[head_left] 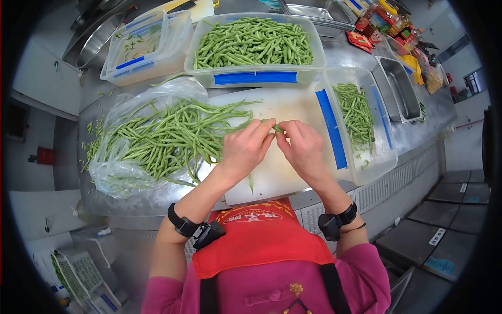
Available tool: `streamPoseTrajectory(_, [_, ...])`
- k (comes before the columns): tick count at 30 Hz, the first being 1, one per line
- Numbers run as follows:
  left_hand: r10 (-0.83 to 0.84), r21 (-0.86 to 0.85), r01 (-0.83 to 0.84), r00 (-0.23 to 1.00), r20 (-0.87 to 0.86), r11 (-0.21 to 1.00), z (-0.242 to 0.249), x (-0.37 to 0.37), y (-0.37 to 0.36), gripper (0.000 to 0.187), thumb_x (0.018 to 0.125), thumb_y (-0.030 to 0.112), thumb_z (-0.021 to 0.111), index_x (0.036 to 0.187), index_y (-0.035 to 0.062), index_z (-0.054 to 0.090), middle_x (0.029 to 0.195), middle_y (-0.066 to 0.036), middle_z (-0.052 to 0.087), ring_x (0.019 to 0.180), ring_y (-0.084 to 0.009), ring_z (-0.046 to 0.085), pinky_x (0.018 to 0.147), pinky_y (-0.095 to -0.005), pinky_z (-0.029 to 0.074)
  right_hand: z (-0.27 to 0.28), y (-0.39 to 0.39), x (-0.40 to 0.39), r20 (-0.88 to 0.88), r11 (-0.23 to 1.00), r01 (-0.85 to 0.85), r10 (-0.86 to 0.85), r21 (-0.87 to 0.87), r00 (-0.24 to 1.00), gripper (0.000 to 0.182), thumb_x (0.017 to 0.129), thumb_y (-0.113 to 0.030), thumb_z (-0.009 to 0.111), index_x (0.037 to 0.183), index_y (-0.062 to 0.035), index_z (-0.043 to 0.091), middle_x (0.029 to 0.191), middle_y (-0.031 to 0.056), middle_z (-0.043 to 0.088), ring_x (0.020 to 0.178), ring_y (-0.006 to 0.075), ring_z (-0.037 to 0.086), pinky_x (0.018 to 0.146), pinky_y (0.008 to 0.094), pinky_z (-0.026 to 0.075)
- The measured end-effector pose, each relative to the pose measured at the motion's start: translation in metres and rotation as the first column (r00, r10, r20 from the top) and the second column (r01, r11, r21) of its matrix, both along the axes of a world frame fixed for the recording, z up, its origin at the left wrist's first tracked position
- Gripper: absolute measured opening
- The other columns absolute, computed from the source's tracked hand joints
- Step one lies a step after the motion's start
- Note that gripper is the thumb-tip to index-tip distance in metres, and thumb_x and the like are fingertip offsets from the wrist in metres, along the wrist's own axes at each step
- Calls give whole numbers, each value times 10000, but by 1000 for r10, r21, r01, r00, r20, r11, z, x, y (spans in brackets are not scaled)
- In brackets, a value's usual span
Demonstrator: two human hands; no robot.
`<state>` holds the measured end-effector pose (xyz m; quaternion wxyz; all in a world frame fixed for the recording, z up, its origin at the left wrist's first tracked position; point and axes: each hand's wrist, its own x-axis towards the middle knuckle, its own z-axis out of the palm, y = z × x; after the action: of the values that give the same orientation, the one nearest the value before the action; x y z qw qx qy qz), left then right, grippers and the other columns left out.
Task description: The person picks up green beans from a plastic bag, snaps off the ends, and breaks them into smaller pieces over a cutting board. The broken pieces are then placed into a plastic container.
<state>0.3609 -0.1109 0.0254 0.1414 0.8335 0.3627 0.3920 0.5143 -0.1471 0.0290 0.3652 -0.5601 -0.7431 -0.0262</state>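
Observation:
My left hand and my right hand meet above a white cutting board, fingertips pinched close together. Between them is a green bean, mostly hidden by the fingers. A thin bean end hangs below my left hand. Just left of that hand, a heap of long whole green beans spills from a clear plastic bag. To the right of my right hand stands a clear plastic box with short bean pieces inside.
Behind the board is a large clear box full of bean pieces. Nested plastic boxes holding bean scraps stand back left. A metal pan sits at the right, with bottles and packets beyond. Bean scraps lie on the steel counter's left side.

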Motion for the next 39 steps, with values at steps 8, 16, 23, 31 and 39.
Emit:
streamPoseTrajectory(8, [-38,302,69,993,-107,951,33,6,11,223,702,65,619,924,77,603,675,-20,504,462,-162,515,418,-280,404,45,5,24,215,963,-205,166,176,962,168,712,-100,666,847,-56,576,731,62,545,623,223,520,545,309,410])
streamPoseTrajectory(16, [-232,97,227,972,47,969,20,-10,9,171,728,43,641,895,41,604,715,-61,573,485,-163,525,438,-263,406,15,14,51,-826,803,-519,60,-295,561,91,839,-78,568,887,-16,615,746,21,599,629,63,515,541,214,407])
streamPoseTrajectory(23, [319,-610,190,713,625,769,6,-32,7,129,839,93,596,925,6,553,795,-65,595,589,-116,540,557,-245,452,-10,15,155,-30,881,456,-456,123,889,374,759,11,614,1119,-74,557,1040,78,546,733,92,514,612,214,438])
streamPoseTrajectory(31, [335,-690,195,763,554,697,-5,-25,-12,143,830,58,602,949,1,546,782,-72,591,615,-102,554,563,-227,452,-30,-11,23,-970,847,-485,-134,-219,204,351,798,-63,611,1128,-35,492,1045,84,525,672,88,532,605,215,445])
streamPoseTrajectory(39, [329,-858,416,799,504,302,-35,-60,-12,173,845,151,588,937,5,590,686,-52,586,543,-112,547,532,-223,437,-25,13,29,-960,835,-500,-108,-229,260,100,833,-95,587,874,-26,527,729,52,589,604,89,545,516,215,445])
